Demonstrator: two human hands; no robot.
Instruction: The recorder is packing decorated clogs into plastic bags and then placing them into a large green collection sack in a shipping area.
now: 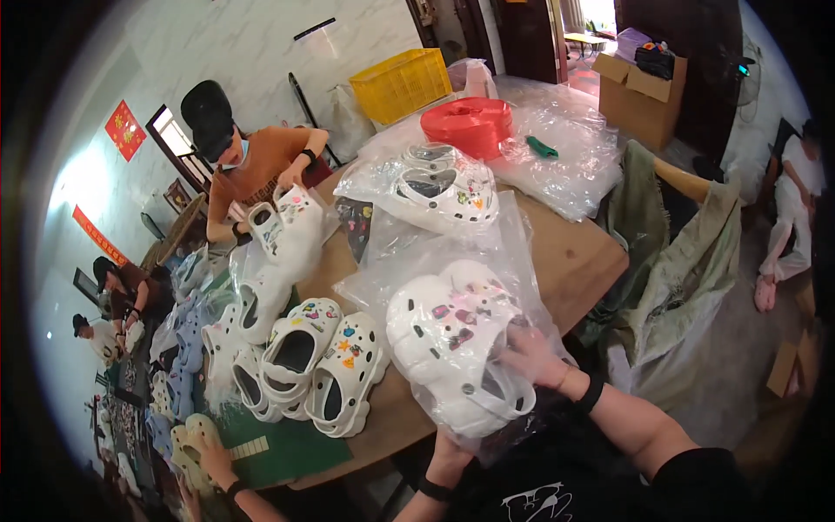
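A clear plastic bag with chunky white clogs in it, dotted with pink and dark charms, is held up in front of me at the table's near edge. My right hand grips its right side by the heel opening, fingers curled against the plastic. Below, my left hand holds the bag's lower end; its fingertips are partly hidden behind it. Just beyond lies another bagged pair of white clogs. Left of my bag, several loose white clogs with colourful charms stand close together.
Across the brown table, a co-worker handles white clogs. Another person's hand touches a cream clog at the lower left. Behind are a red tape roll, stacked plastic bags and a yellow crate. Green sacking hangs right.
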